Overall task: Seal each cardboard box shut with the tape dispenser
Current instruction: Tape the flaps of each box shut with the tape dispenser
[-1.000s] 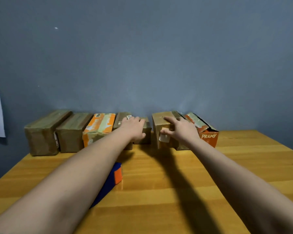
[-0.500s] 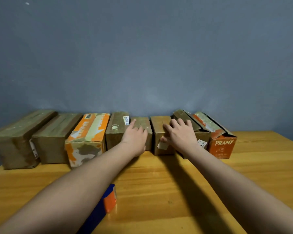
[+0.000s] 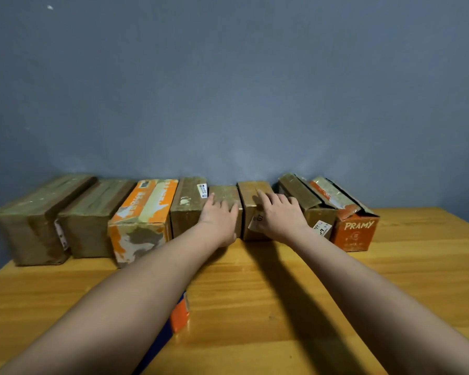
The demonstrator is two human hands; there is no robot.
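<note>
At the back of the worktop (image 3: 363, 293), head view | we rest left hand (image 3: 219, 218) and right hand (image 3: 280, 216), fingers flat, on two middle boxes (image 3: 251, 204) | two right-end boxes (image 3: 333, 204) gape unsealed, we judge | tape dispenser (image 3: 179, 315) idle under left forearm

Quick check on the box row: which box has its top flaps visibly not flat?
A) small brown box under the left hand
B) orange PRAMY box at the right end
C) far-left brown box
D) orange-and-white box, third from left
B: the PRAMY box at the right end shows raised, torn flaps along its top edge, while the box under the left hand and those further left lie flat.
</note>
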